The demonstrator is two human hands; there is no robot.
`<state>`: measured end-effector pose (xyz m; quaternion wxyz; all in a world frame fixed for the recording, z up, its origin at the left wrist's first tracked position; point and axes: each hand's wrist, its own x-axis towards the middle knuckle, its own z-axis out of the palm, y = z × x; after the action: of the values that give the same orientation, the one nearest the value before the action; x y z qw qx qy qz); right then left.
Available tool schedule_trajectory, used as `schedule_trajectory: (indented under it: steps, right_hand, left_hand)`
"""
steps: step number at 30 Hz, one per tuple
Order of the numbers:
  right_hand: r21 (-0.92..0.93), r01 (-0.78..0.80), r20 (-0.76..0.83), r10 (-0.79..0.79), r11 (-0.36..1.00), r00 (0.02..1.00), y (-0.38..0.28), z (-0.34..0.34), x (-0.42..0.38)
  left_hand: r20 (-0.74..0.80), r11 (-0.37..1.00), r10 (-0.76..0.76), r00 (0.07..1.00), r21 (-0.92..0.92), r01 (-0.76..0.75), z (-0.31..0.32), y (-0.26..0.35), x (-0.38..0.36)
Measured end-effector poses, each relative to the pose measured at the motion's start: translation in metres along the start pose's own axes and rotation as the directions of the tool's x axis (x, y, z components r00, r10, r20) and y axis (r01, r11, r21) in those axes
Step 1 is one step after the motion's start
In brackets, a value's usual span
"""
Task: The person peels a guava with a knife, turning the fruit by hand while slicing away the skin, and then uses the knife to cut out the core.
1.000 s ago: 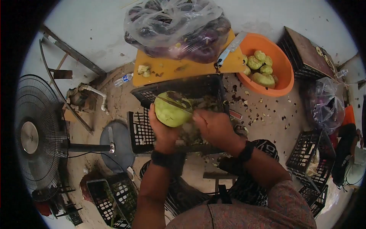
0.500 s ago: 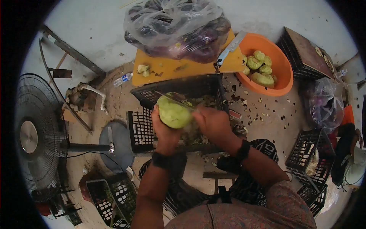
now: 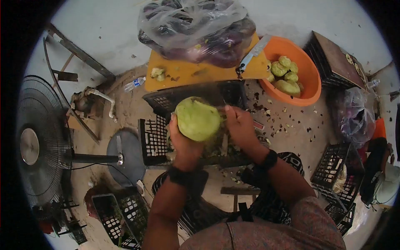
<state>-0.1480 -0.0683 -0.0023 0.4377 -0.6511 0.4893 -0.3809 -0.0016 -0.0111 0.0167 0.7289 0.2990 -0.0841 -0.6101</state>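
Note:
My left hand (image 3: 185, 143) cups a large, round, pale-green vegetable (image 3: 197, 121), perhaps a cabbage, from below and the left. To its right, my right hand (image 3: 241, 130) is closed around a thin-bladed knife; its handle is hidden in the fist and the blade is smeared by motion. A small gap separates that fist from the vegetable. Both hands are above a black plastic crate (image 3: 155, 139) with green trimmings inside. Beyond the crate, a second knife (image 3: 253, 54) with a light-blue handle lies on a yellow board (image 3: 187, 77).
A clear bag of purple vegetables (image 3: 200, 41) sits on the board. An orange basin (image 3: 310, 89) at right holds several pale-green pieces. A standing fan (image 3: 31, 146) is at left. More crates (image 3: 329, 166) stand at right; scraps litter the floor.
The knife has come off the vegetable's top as my right hand moved right and slightly down. My left hand has turned the vegetable and shifted slightly right.

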Motion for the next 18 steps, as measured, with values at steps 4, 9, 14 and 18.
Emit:
schedule_trajectory:
  steps: [4,9,14,18]
  right_hand:
    - [0.073,-0.016,0.033,0.014,0.997,0.999,-0.018,-0.004,-0.005]
    - [0.082,0.007,-0.011,-0.006,0.997,1.0,-0.026,0.005,-0.014]
    - [0.077,-0.041,0.035,0.038,0.996,0.999,-0.017,-0.002,-0.014]
    - [0.038,0.047,0.086,-0.05,0.998,0.995,-0.021,-0.013,-0.013]
  left_hand:
    - [0.075,0.999,-0.002,0.997,-0.044,0.005,-0.014,0.002,0.01]
    - [0.006,0.997,-0.053,0.999,-0.052,0.054,-0.016,-0.001,0.011]
    - [0.025,0.998,-0.062,0.998,-0.022,0.062,-0.032,-0.001,0.022]
    - [0.134,0.985,-0.161,0.978,-0.039,0.168,-0.026,0.002,0.014]
